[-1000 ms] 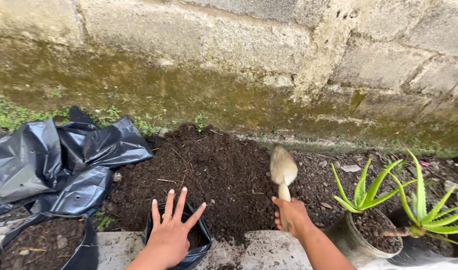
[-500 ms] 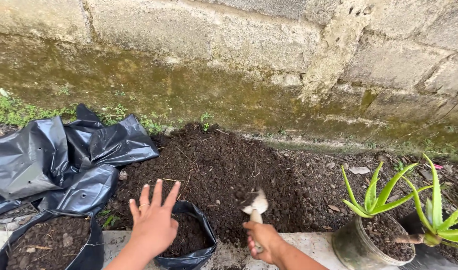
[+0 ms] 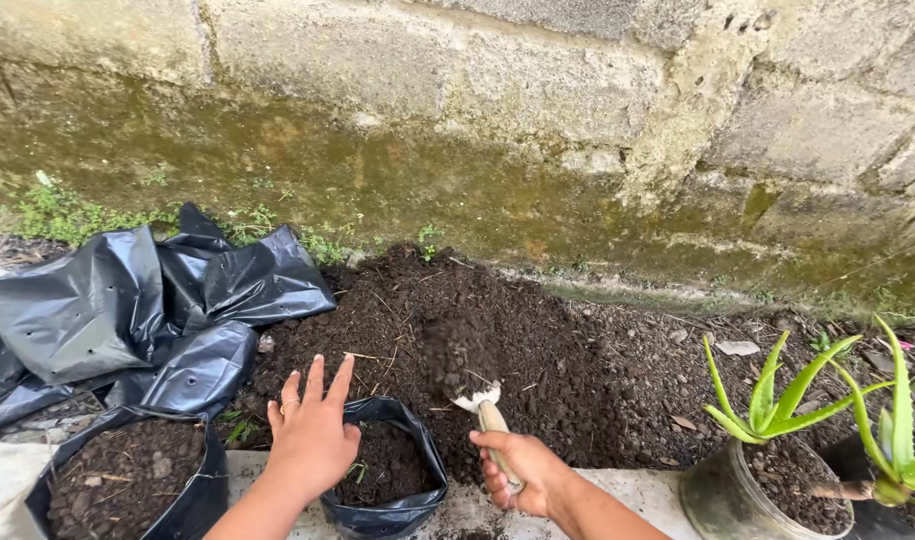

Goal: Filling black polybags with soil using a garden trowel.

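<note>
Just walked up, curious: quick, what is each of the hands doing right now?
Left hand: open, fingers spread, at the rim of the small black grow bag.
Right hand: closed on the trowel, which carries soil.
</note>
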